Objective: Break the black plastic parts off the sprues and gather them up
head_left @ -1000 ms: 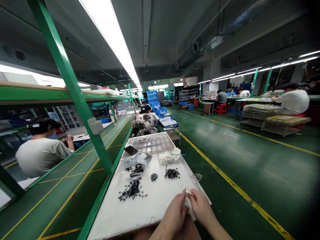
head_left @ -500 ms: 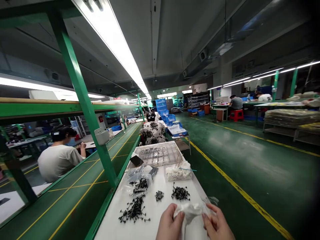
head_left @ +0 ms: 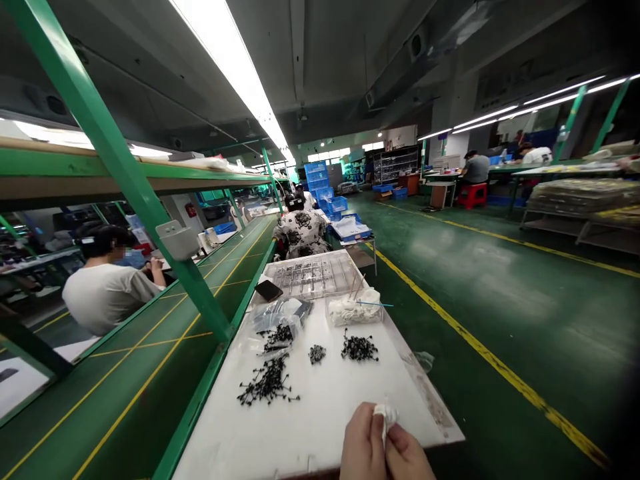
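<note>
Close together over the near right part of the white table (head_left: pixel 240 433), my two hands hold a small white bundle (head_left: pixel 386 413), crumpled and soft like tissue or cloth. My left hand (head_left: pixel 364 440) wraps its fingers round the bundle. The fingertips of my right hand (head_left: pixel 409 453) pinch its lower side. Part of the bundle is hidden inside the fingers. Ahead lies a pile of small black stemmed parts (head_left: pixel 359 348). A larger pile of black parts (head_left: pixel 269 383) spreads at the left, with a small dark cluster (head_left: pixel 317 354) between them.
A clear plastic bag (head_left: pixel 270 320) lies behind the left pile, near a phone (head_left: pixel 269 289). A box of white material (head_left: pixel 354 310) has thin sticks in it. Behind stands a divided tray (head_left: pixel 310 277). Left runs a green conveyor (head_left: pixel 165 353); a co-worker (head_left: pixel 305 230) sits ahead.
My hands have come closer together, and the white material spread between them is now a compact bundle. The view has tilted down, showing the table's near right corner.
</note>
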Demonstrator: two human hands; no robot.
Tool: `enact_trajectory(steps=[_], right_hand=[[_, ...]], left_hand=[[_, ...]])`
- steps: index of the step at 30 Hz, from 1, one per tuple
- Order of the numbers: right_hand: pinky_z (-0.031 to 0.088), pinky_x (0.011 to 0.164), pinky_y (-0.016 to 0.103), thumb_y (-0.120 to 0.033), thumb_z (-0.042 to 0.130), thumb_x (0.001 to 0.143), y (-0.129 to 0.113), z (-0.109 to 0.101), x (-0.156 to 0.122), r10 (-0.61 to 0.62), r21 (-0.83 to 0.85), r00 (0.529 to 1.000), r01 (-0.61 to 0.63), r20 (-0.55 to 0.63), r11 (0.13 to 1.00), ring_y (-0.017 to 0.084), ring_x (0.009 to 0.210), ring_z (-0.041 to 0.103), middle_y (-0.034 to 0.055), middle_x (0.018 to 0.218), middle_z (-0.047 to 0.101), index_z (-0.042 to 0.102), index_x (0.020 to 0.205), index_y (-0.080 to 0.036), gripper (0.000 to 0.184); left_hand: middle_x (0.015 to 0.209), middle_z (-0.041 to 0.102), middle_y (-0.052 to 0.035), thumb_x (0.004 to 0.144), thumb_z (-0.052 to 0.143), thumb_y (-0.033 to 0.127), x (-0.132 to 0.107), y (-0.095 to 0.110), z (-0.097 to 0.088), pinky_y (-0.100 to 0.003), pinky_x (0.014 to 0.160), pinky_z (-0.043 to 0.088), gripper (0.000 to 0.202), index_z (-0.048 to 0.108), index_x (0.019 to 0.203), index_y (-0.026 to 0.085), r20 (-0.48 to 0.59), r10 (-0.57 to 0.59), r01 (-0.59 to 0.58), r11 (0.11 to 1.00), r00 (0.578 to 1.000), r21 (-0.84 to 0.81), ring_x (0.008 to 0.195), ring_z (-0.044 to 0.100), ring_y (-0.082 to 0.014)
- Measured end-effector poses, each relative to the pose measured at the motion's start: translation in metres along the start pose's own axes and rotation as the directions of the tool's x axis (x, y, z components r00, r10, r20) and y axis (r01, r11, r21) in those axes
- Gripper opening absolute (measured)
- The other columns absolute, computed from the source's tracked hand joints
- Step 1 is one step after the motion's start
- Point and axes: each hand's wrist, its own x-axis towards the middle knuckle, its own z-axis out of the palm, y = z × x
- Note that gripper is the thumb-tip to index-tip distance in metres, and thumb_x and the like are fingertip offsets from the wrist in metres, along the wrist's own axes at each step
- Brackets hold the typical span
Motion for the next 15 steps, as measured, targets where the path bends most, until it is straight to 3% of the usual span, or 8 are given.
enact_trajectory(steps=[3,6,8,12,15], right_hand=[[0.06,0.089,0.039,-0.073,0.064,0.086,0.012,-0.004,0.007,-0.153,-0.298,0.986,0.167,0.07,0.94,0.035,0.094,0.078,0.0143,0.091,0.081,0.078,0.088,-0.019,0.056],[0.056,0.071,0.036,-0.06,0.053,0.099,0.021,-0.017,0.016,-0.362,-0.538,0.921,0.381,0.146,0.752,0.029,0.073,0.074,0.0121,0.078,0.077,0.072,0.076,-0.022,0.048],[0.053,0.064,0.034,-0.052,0.051,0.102,0.021,-0.028,0.021,-0.48,-0.61,0.859,0.48,0.181,0.63,0.026,0.065,0.071,0.0093,0.071,0.073,0.066,0.073,-0.024,0.043],[0.05,0.059,0.032,-0.051,0.052,0.104,-0.004,-0.055,0.033,-0.635,-0.718,0.765,0.504,0.112,0.481,0.024,0.062,0.068,0.0048,0.069,0.069,0.061,0.076,-0.026,0.039],[0.05,0.063,0.033,-0.054,0.051,0.105,-0.028,-0.074,0.045,-0.639,-0.816,0.761,0.436,0.11,0.38,0.024,0.067,0.067,0.0054,0.074,0.067,0.056,0.072,-0.026,0.044]], left_hand=[[0.095,0.073,-0.0091,0.106,0.047,0.07,0.004,-0.004,0.006,-0.045,0.094,0.056,0.053,0.067,0.097,0.021,-0.055,-0.091,0.083,0.988,0.994,-0.132,0.096,0.071,-0.0296],[0.093,0.075,-0.0058,0.113,0.04,0.063,0.013,-0.002,0.013,-0.043,0.085,0.062,0.054,0.067,0.115,0.017,-0.044,-0.156,0.14,0.958,0.987,-0.251,0.084,0.075,-0.0226],[0.096,0.076,-0.0051,0.114,0.047,0.058,0.025,0.0,0.018,-0.041,0.081,0.064,0.048,0.068,0.123,0.016,-0.027,-0.181,0.167,0.947,0.983,-0.276,0.081,0.075,-0.0204],[0.112,0.077,-0.0074,0.108,0.068,0.043,0.068,0.001,0.003,-0.041,0.082,0.066,0.033,0.07,0.127,0.016,-0.019,-0.166,0.158,0.966,0.986,-0.203,0.09,0.076,-0.0215],[0.131,0.073,-0.0109,0.107,0.07,0.038,0.112,0.001,-0.028,-0.049,0.097,0.064,0.032,0.07,0.132,0.018,-0.111,-0.081,0.073,0.994,0.991,-0.075,0.113,0.074,-0.0269]])
